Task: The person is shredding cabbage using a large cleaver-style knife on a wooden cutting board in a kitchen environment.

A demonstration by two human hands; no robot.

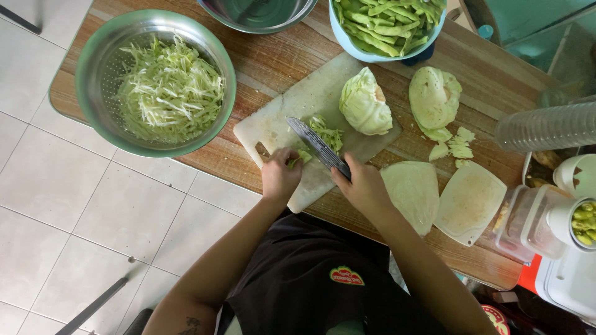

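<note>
Knife (316, 145) in right hand (363, 186); blade tip points far-left; long axis diagonal.

On the bench (273, 62), bare wood lies between the colander (155, 84) of shredded cabbage and the cutting board (292, 118), wide enough for a hand to pass. Behind the board, a steel bowl (257, 13) and a blue bowl (388, 28) of green beans block the far edge. To the right, a cabbage piece (433, 96), scraps, a leaf (413, 189), a small board (469, 201) and plastic containers (528, 220) crowd the surface.
</note>
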